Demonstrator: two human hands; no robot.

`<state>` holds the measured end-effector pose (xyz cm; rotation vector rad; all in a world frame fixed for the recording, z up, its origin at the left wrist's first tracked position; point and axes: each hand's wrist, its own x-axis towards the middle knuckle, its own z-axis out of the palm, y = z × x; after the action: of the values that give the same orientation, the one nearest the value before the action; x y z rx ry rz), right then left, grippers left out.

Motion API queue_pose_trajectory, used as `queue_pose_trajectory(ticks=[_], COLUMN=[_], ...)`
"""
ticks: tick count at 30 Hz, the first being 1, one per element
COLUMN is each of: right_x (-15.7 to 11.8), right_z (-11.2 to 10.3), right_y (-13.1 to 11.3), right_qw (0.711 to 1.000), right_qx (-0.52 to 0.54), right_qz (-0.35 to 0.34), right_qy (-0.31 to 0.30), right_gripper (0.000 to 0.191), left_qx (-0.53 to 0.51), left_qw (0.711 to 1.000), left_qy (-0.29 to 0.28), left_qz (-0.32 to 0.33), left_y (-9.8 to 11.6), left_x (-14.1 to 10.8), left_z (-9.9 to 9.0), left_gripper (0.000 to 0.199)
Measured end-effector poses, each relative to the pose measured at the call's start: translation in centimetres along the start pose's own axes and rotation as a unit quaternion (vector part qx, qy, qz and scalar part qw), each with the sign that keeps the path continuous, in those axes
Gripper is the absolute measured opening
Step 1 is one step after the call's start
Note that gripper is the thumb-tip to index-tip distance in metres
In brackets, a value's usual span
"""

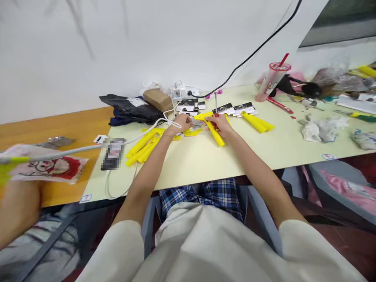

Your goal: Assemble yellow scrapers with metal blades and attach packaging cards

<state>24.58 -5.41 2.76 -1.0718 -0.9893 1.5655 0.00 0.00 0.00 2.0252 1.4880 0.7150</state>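
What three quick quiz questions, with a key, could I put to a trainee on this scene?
1. Multiple choice: what colour is the handle-shaped piece just below the right hand? A green; B yellow; C blue.
2. True or false: the straw in the cup is red.
3. Short answer: which is nearer the cup, the left hand or the right?

Key: 1 B; 2 true; 3 the right hand.

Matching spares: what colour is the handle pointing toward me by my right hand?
The handle is yellow; the head view shows it.
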Motion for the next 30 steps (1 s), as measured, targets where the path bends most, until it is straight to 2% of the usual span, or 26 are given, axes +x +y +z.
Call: queue_pose_trajectory(ticks=[3, 5, 8, 10, 13, 18, 26, 30], right_x=[0.2, 0.2, 0.1, -0.1, -0.6, -1.6, -1.9, -1.7], right_z=[0.1, 0.1, 0.2, 0.2, 0.5, 1.3, 2.0, 1.7], right_y=[0.2, 0.3, 0.5, 0.5, 0.5, 0.4, 0.5, 0.9], right_qw=[1.0, 1.0, 1.0, 1.0, 0.999, 0.996, 0.994, 0.992], right_qx=[-0.002, -0.001, 0.005, 0.003, -0.013, -0.045, -0.059, -0.069], right_qz=[0.001, 0.0, 0.001, 0.004, 0.001, 0.01, 0.007, -0.004], right_qy=[0.001, 0.003, -0.005, -0.019, -0.038, -0.072, -0.091, -0.101], right_gripper=[0.02, 0.025, 0.038, 0.047, 0.057, 0.057, 0.063, 0.069], left_qx=[-0.052, -0.1, -0.197, -0.277, -0.359, -0.421, -0.43, -0.433], left_qw=[0.998, 0.991, 0.966, 0.941, 0.91, 0.884, 0.887, 0.882], left_qy=[0.042, 0.089, 0.166, 0.192, 0.199, 0.181, 0.15, 0.17], left_qz=[-0.008, -0.008, -0.009, -0.021, -0.057, -0.092, -0.07, -0.07], left_y=[0.2, 0.5, 1.1, 1.6, 2.3, 3.1, 3.9, 3.9], left_x=[0.2, -0.2, -1.9, -3.4, -5.4, -7.1, -7.8, -8.0], left_z=[-0.7, -1.1, -1.3, -1.2, -0.8, -0.5, -1.0, -0.8], left_gripper=[0.022, 0.02, 0.015, 0.02, 0.034, 0.046, 0.044, 0.049])
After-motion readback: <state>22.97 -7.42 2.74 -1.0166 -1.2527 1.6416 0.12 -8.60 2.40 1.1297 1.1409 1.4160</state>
